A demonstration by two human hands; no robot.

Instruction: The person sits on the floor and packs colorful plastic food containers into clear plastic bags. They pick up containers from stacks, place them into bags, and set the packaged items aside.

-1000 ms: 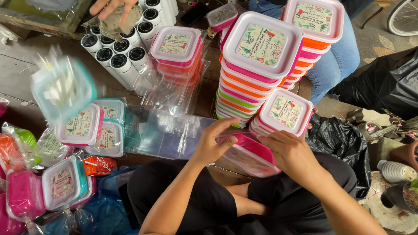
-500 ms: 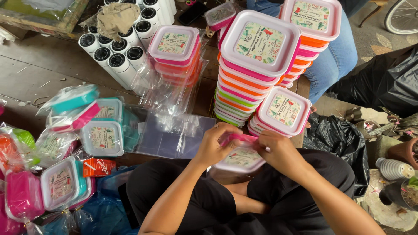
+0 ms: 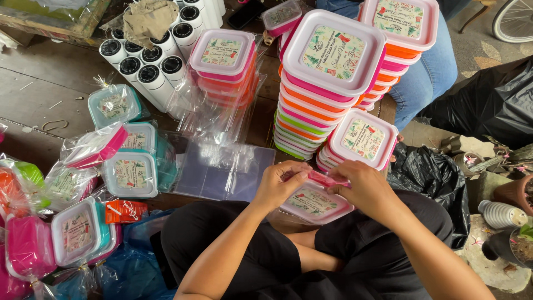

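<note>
I hold a pink lunch box with a white labelled lid (image 3: 312, 201) over my lap. My left hand (image 3: 279, 185) grips its left far edge and my right hand (image 3: 363, 186) pinches its right far edge; the fingertips of both meet at the pink rim. Flat clear plastic bags (image 3: 222, 169) lie just beyond my left hand. Tall stacks of coloured lidded boxes (image 3: 327, 83) stand right behind the held box, with a lower stack (image 3: 361, 141) close to my right hand.
Bagged boxes in teal and pink (image 3: 119, 161) pile up at the left. White rolls with black caps (image 3: 150, 61) stand at the back left. Another person in jeans (image 3: 427, 78) sits beyond the stacks. Black bin bags (image 3: 433, 172) lie at the right.
A wrapped teal box that was in the air at the left has landed on the pile. My hands have drawn the pink box closer and moved together onto its far rim.
</note>
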